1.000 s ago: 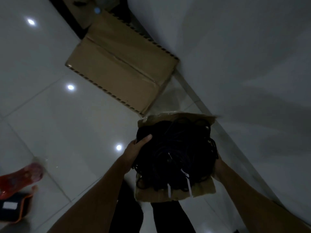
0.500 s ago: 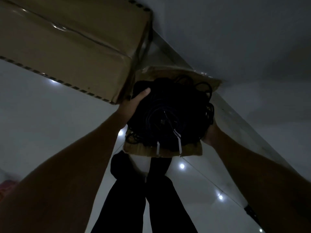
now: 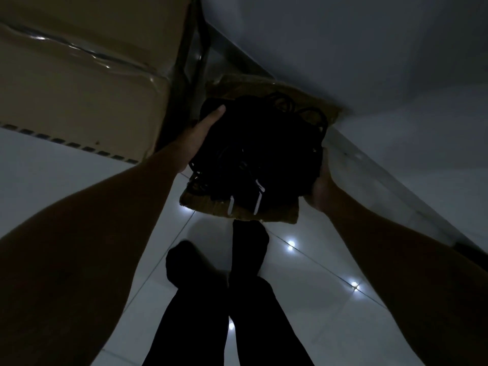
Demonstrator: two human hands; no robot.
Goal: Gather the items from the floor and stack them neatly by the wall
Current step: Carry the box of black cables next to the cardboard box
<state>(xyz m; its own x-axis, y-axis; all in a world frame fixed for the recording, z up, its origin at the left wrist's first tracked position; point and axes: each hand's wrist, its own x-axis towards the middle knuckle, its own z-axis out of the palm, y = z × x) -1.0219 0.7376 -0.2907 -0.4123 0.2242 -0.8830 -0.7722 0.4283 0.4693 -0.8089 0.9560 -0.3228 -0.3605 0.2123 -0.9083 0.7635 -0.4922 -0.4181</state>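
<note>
Dim room. Glossy white tiled floor (image 3: pixel 311 286) with thin dark grout lines, dotted with small bright reflections of ceiling lights (image 3: pixel 290 245). Plain pale wall (image 3: pixel 369 48) at far right, meeting the floor along a grey skirting strip (image 3: pixel 383 178).

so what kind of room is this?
Likely an indoor storage corner or spare room, dim. Glossy white tiled floor meets a plain wall, a large taped cardboard box sits against it, and both hands carry a bundle of black cables on cardboard.
</note>
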